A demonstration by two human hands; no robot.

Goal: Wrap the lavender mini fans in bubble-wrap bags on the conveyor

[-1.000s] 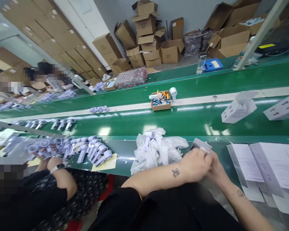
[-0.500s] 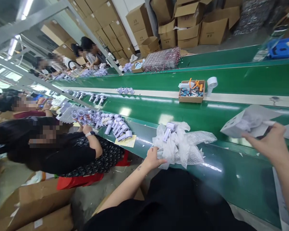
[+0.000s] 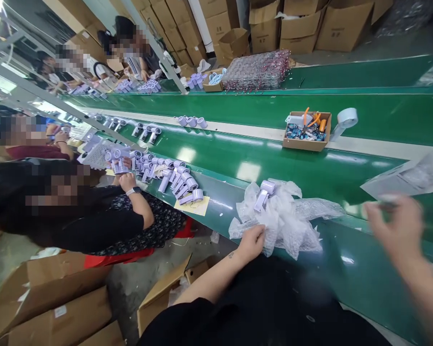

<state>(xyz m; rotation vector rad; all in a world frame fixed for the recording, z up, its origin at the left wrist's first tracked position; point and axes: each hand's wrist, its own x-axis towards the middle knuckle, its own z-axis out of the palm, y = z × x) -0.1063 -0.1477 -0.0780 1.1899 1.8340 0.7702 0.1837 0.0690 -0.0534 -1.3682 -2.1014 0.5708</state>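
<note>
A pile of clear bubble wrap bags [image 3: 292,221] lies on the green bench in front of me, with a lilac handheld device [image 3: 265,193] resting on its upper left part. My left hand [image 3: 252,241] is at the near edge of the pile, fingers closed on the wrap. To the right, my right hand [image 3: 400,226] is blurred by motion, its fingers curled near a small whitish thing that is too smeared to make out. Beyond it lies a white box [image 3: 396,179] with bubble wrap at its opening, apart from the hand.
A small carton of parts and orange-handled tools [image 3: 305,144] stands beside a white tape roll [image 3: 347,117]. More lilac devices [image 3: 182,185] cover the bench on the left, where a co-worker [image 3: 94,206] sits. An open carton [image 3: 162,288] is below left.
My right hand has let go of the white box and drawn back from it. My left hand has closed on the wrap. The view has shifted somewhat.
</note>
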